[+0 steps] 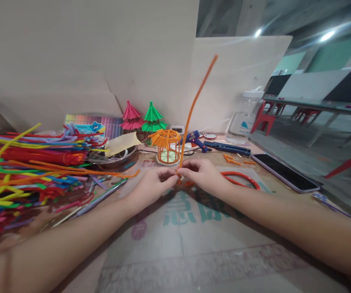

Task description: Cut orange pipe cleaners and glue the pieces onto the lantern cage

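An orange pipe cleaner (190, 114) rises from between my hands, its upper part leaning right. My left hand (157, 183) pinches its lower end with thumb and forefinger. From the other side, my right hand (201, 173) grips the same stem, the fingertips of both hands nearly touching. Just behind them stands a small orange pavilion (168, 147) of pipe cleaners on a pale round base, with short strips covering the left part of its roof ring. Short orange scraps (189, 184) lie under my fingers, partly hidden.
Bundled coloured pipe cleaners (35, 171) fill the left side, beside a metal tray (117, 156). Red and green tiered models (151, 118) stand behind. A blue glue gun (196, 140), a blue cutter (227, 147), red-handled scissors (242, 175), a phone (285, 173) and a bottle (242, 118) are rightward.
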The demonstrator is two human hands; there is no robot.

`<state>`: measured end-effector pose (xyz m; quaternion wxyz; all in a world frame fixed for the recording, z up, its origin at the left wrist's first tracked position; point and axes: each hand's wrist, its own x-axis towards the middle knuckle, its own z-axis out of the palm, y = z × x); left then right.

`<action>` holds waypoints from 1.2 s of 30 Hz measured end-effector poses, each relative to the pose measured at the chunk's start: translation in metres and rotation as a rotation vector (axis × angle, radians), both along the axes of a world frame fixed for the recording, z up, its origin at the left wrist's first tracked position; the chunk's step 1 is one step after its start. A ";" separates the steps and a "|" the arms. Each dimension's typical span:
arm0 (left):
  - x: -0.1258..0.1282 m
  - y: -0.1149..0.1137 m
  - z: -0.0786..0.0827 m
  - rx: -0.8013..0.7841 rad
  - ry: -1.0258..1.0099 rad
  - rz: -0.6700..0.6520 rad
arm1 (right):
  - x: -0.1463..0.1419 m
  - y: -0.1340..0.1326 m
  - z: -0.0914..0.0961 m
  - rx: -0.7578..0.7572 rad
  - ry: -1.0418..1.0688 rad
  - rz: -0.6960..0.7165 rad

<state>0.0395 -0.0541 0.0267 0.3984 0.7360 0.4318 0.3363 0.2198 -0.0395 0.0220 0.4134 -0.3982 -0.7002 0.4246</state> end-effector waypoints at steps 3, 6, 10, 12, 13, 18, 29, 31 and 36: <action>0.000 -0.001 0.001 -0.038 -0.007 0.011 | 0.005 0.006 0.001 0.006 0.003 -0.048; 0.000 -0.001 0.000 -0.078 -0.018 0.012 | 0.016 0.015 0.006 0.108 0.052 -0.134; -0.002 0.003 -0.004 -0.063 -0.033 0.047 | 0.030 0.021 0.020 0.257 0.008 -0.221; -0.003 0.006 -0.005 -0.050 -0.036 0.063 | 0.032 0.021 0.026 0.242 -0.002 -0.204; -0.004 0.006 -0.006 -0.048 -0.035 0.065 | 0.031 0.020 0.028 0.215 0.013 -0.183; -0.003 0.004 -0.001 -0.031 0.021 0.086 | 0.025 0.015 0.028 -0.061 0.210 -0.036; -0.004 0.006 -0.003 -0.027 0.000 0.082 | 0.020 -0.001 0.035 -0.202 0.277 0.067; -0.004 0.005 -0.003 -0.034 -0.015 0.075 | 0.019 -0.004 0.039 -0.176 0.239 0.054; -0.004 0.005 -0.005 -0.072 -0.069 0.054 | 0.018 -0.009 0.045 -0.094 0.143 0.046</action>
